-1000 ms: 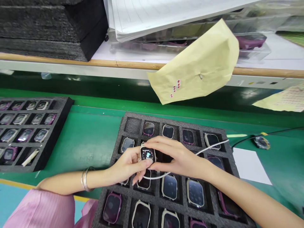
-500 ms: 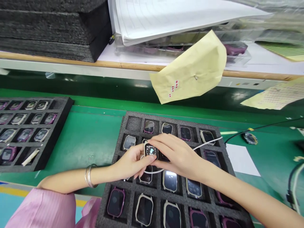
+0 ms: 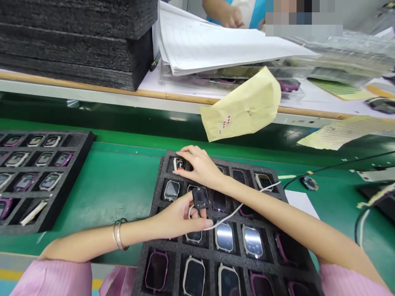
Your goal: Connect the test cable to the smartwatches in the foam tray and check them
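My left hand (image 3: 182, 218) is closed on a small black square charging dock (image 3: 200, 198), from which a white cable (image 3: 230, 216) runs to the right. My right hand (image 3: 202, 166) pinches a pale-framed smartwatch (image 3: 179, 164) with a lit screen. The watch is at the top-left compartment of the black foam tray (image 3: 177, 255); whether it touches the bottom I cannot tell. Other watches lie in the tray, among them a purple-framed watch (image 3: 156, 270) and a pale-framed watch (image 3: 194, 276). My right forearm passes over several compartments and hides part of them.
Another foam tray (image 3: 80, 148) of watches lies at the left on the green table (image 3: 123, 176). A shelf with stacked black foam (image 3: 68, 53) and papers (image 3: 216, 45) runs behind. A yellow paper (image 3: 243, 107) hangs from its edge. Across the shelf, a co-worker's hand (image 3: 231, 16) shows.
The watch has come off the charging dock in my left hand. My right hand has carried it up and left to the tray's corner compartment. The view has tilted up, showing a co-worker.
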Motion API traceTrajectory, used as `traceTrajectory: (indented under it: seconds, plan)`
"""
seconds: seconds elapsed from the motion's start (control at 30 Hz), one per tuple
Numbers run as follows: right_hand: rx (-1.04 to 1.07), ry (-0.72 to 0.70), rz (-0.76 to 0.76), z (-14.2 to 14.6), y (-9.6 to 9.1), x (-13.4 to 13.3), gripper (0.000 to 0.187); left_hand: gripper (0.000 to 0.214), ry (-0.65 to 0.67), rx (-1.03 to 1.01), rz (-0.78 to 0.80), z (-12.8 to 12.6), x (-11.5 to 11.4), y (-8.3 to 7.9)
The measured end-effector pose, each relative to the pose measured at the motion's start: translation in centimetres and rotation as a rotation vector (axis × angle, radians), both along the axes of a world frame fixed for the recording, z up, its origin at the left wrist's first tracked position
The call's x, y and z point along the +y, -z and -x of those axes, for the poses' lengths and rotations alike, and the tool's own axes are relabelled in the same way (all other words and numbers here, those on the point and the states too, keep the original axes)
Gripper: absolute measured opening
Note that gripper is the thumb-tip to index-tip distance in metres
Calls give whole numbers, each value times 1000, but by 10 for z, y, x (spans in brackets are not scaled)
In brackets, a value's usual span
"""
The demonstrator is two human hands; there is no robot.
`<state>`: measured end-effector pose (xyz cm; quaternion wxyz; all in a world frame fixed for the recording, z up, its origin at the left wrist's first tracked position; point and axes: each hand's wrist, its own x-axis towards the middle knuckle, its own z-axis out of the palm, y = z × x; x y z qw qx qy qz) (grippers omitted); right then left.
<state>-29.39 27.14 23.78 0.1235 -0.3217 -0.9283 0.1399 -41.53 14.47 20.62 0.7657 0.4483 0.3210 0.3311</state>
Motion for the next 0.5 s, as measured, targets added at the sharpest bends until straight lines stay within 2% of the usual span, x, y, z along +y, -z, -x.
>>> traceTrajectory:
  seconds: [0.13, 0.27, 0.4, 0.5]
  plan:
    - [-173, -31, 2, -29, -18, 3, 19, 35, 24, -78, 116, -2, 3, 1]
    - [-277, -94, 36, -34, -19, 6, 17, 31, 32, -43, 73, -5, 5, 1]
    - [-247, -54, 45, -30, -12, 9, 22, 33, 19, -57, 130, -5, 7, -2]
    - [-144, 29, 57, -41, -18, 6, 28, 35, -22, -109, 243, -2, 11, -7]
